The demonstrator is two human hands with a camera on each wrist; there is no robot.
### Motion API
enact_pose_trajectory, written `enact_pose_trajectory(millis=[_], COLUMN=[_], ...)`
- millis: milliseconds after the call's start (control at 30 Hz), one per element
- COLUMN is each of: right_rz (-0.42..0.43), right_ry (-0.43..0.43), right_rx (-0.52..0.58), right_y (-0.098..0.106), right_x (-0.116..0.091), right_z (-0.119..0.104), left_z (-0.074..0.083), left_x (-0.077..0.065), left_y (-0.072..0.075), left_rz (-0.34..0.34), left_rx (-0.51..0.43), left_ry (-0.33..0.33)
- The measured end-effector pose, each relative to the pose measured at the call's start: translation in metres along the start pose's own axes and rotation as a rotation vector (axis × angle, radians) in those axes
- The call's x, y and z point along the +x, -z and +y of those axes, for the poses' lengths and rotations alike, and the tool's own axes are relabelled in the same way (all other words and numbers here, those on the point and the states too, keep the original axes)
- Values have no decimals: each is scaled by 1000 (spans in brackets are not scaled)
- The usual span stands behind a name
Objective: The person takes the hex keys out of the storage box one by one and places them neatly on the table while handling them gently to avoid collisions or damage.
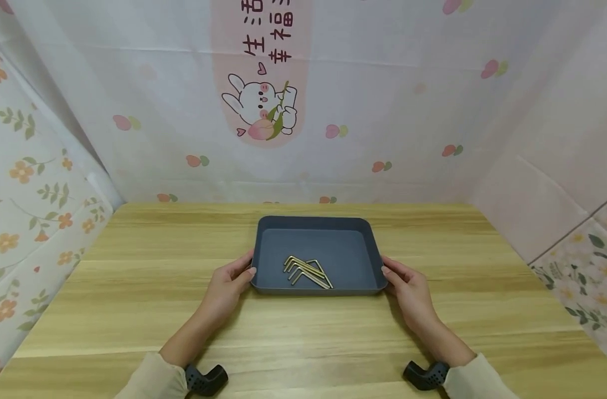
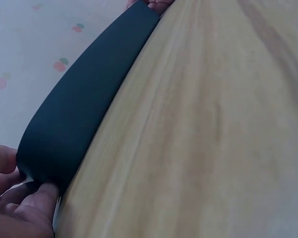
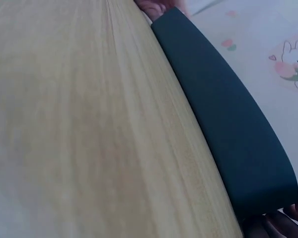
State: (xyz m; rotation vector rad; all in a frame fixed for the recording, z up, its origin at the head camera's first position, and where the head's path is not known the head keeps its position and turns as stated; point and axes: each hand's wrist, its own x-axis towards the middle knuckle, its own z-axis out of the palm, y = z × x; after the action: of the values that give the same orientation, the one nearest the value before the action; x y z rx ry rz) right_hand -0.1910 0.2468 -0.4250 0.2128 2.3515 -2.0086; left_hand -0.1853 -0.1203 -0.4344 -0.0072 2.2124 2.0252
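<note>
Shallow, rectangular dark blue-grey tray with rounded corners and raised walls (image 1: 345,257), at the middle of the table, one long side facing me. Only my head view looks down into it: several L-shaped, brass-coloured metal rods (image 1: 309,270) lie there in an overlapping cluster, near the front wall and left of centre, their short bent ends mostly toward the left.

The bare left hand (image 1: 227,282) grips the tray's left side, its thumb at the rim. The bare right hand (image 1: 408,287) grips the right side in mirror fashion, its thumb also at the rim. My head view hides most of the fingers; the two wrist views supply them, tucked low against the tray's ends. These wrist views also show the smooth outer face of the long front wall, with the opposite hand at its far end. Whether the base bears on the wood or sits slightly above it, I cannot tell.

Farther out, a yellowish wood-grained table (image 1: 303,338) extends beneath both forearms, which wear cream sleeves (image 1: 154,378) and black perforated wrist fittings (image 1: 206,380). Behind hangs a white cloth with pink fruit motifs (image 1: 408,111); its printed rabbit (image 1: 258,100) appears in my head view and, partly cropped, in the right wrist view.
</note>
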Motion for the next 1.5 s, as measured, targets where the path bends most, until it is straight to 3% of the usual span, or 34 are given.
enact_pose_trajectory(millis=[467,667,867,1167,1300,1500], right_rz=[-7,-30,-38,-28,8,32], right_ry=[-8,-60,-90,-69,-67,-64], right_rx=[17,4,-33,-65,-78,-79], right_y=[-1,4,6,-1,-4,-3], right_x=[-2,0,10,34,40,41], right_z=[2,-1,-3,-8,-9,-9], left_z=[-3,-1,1,5,15,42], left_x=[-5,-7,-8,-3,-3,-9], left_y=[-1,0,-1,4,4,-5], left_rz=[8,27,48,71,109,219], left_rx=[-1,30,55,71,193,622], left_ry=[1,-11,-2,-11,-95,-337])
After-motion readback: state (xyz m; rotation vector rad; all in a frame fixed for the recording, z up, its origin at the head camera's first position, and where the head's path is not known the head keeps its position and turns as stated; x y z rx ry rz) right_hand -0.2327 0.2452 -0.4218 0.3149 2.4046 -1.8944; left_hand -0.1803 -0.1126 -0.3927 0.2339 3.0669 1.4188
